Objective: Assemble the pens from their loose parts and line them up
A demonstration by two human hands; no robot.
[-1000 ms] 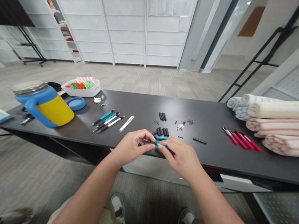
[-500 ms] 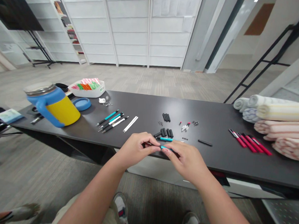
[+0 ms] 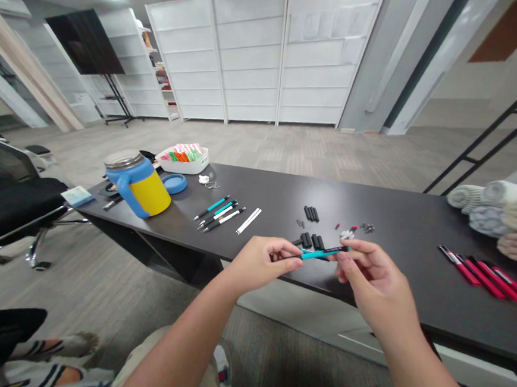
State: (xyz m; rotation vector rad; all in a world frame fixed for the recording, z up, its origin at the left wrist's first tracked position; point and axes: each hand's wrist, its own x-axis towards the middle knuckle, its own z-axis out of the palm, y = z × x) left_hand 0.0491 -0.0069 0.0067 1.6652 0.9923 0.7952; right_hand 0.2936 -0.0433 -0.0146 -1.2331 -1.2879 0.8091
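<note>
White cabinets (image 3: 246,61) line the far side, beyond the dark table (image 3: 404,211). A black chair (image 3: 2,203) stands at the left, and a screen (image 3: 86,41) at the far left. Rolled towels (image 3: 507,219) are stacked on the table's right. On its left stands a blue and yellow mug (image 3: 138,187), with a white basket (image 3: 193,167) just beyond.

At the near edge, the left hand (image 3: 264,262) grasps the dark left end of a turquoise pen (image 3: 314,254), thumb against fingers. The right hand (image 3: 375,274) pinches a black piece (image 3: 334,249) alongside the pen's right end; whether it also grips the pen, I cannot tell. The pen lies between both hands, over the table's near part.

Red pens (image 3: 496,278) lie to the right, other pens (image 3: 218,214) to the left, beside white sticks (image 3: 248,221). Black tubes (image 3: 311,214) and, smallest, metal bits (image 3: 367,228) lie beyond the hands.
</note>
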